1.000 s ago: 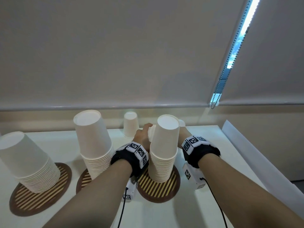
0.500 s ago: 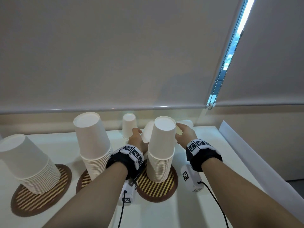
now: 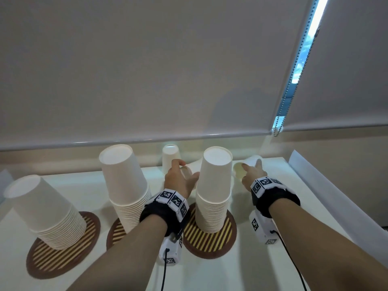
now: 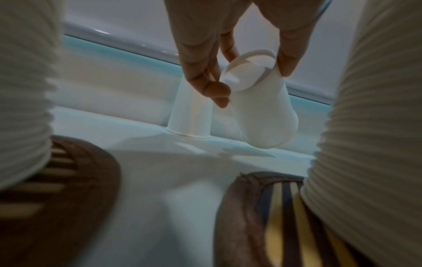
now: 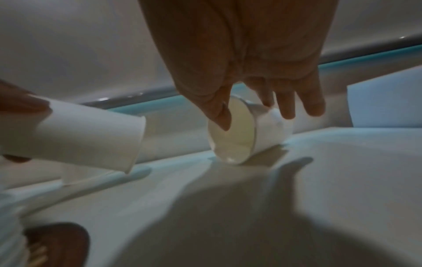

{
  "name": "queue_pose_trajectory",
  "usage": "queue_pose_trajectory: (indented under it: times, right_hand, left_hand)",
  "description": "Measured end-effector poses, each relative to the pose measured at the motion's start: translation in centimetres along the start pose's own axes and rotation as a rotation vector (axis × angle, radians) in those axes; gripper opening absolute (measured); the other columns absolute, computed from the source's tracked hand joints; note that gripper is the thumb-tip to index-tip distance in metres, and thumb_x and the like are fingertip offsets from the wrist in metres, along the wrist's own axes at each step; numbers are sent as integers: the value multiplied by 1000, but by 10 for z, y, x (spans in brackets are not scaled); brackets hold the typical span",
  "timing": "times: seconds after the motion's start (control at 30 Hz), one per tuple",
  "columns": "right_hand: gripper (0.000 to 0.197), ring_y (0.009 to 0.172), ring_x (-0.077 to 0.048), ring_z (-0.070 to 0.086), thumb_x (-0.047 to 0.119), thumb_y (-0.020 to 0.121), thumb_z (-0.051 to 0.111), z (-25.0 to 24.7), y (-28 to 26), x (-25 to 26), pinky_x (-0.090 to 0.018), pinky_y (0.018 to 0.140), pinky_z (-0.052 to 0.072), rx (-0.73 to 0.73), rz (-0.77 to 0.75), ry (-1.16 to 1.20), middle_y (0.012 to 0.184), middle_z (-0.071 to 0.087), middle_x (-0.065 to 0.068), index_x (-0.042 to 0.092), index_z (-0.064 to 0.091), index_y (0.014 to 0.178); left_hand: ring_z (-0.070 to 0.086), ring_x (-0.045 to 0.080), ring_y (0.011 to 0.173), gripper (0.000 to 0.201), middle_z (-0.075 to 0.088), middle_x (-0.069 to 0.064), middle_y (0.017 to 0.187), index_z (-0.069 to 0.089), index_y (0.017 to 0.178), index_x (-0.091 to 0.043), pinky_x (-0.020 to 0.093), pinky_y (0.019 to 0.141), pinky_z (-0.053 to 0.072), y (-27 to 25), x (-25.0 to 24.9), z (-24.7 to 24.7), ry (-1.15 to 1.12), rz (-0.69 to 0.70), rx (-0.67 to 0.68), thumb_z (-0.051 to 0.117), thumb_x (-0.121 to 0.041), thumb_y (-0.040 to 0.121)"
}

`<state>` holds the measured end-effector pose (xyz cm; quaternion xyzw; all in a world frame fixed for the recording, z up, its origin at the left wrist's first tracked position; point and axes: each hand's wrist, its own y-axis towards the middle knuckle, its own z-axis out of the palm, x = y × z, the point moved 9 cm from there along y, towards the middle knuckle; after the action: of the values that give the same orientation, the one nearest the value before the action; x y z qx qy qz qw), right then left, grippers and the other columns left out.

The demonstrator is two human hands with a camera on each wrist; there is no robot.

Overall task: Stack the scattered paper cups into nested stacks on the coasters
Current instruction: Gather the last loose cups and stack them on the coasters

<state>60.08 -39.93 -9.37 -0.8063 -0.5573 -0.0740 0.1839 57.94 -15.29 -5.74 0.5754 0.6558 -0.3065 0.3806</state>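
The left hand (image 4: 219, 59) pinches a thin white paper cup (image 4: 258, 101) near its closed base, lifted off the tabletop (image 3: 262, 267). The right hand (image 5: 246, 63) pinches the rim of a second cup (image 5: 246, 133), lying on its side beneath it. Both look featherlight and easily crushed, so light fingertip holds suit. Nested stacks (image 3: 212, 198) on striped coasters (image 3: 210, 240) stand between the wrists.

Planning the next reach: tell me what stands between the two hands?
In the head view, the nested cup stack on its coaster stands between the left hand and right hand.
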Motion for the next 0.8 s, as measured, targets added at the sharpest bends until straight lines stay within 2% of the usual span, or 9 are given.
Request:
queue_pose_trajectory:
  times: [0.1,0.17,0.3,0.4,0.47,0.53,0.63,0.7,0.8]
  right_hand:
    - [50,128,-33,44,5,91,45,3,2,-10,-32,102,37,-38,20,100,154,19,-14,0,35,139]
    - [45,118,-33,51,7,90,50,-2,-4,-16,-31,90,42,-100,46,164,143,34,-18,-4,40,133]
    - [54,113,-35,51,32,90,56,-27,-25,-24,-35,89,42,-214,77,391,132,43,-21,-2,45,132]
    - [57,92,-32,55,48,93,39,-53,-48,-40,-36,84,43,-324,131,654,116,56,-21,0,54,120]
    - [59,90,-32,62,53,95,30,-69,-68,-52,-43,91,48,-360,149,917,93,62,-11,4,56,114]
    - [55,88,-33,64,55,95,28,-85,-89,-59,-46,91,50,-370,148,1128,78,56,-2,10,55,111]
    - [44,61,-24,60,45,95,39,-111,-120,-55,-43,80,50,-363,88,1301,73,55,-4,6,58,94]
    - [32,42,-12,54,33,95,45,-128,-143,-42,-33,64,49,-322,26,1439,65,49,-5,8,56,78]
    - [26,41,-13,48,17,94,42,-144,-185,-10,-29,56,50,-212,-79,1561,59,43,-8,8,52,71]
  left_hand:
    - [55,28,92,43,59,14,114,46,119,-12,29,75,39,3,1,4,-22,29,-7,64,-28,84]
    - [58,30,96,44,60,14,114,46,120,-13,29,75,40,3,-2,2,-29,49,-18,64,-31,84]
    - [56,26,95,43,59,12,112,47,121,-14,26,76,39,-6,-24,-19,-40,148,-71,64,-31,85]
    - [55,27,99,42,56,10,116,49,123,-16,25,80,38,-17,-47,-44,-40,207,-117,62,-32,87]
    - [54,28,100,39,54,10,116,50,124,-17,27,82,38,-28,-67,-66,-69,240,-165,59,-32,89]
    - [53,27,101,36,53,10,115,51,125,-19,28,85,38,-43,-86,-90,-91,257,-214,55,-32,92]
    - [57,29,99,34,52,7,110,51,124,-21,33,89,44,-64,-113,-121,-123,295,-257,50,-36,94]
    - [59,28,97,34,55,5,111,52,122,-23,38,90,48,-79,-130,-141,-196,334,-268,47,-41,94]
    - [60,24,96,29,59,7,113,55,120,-25,36,88,49,-106,-149,-159,-243,349,-223,46,-39,95]
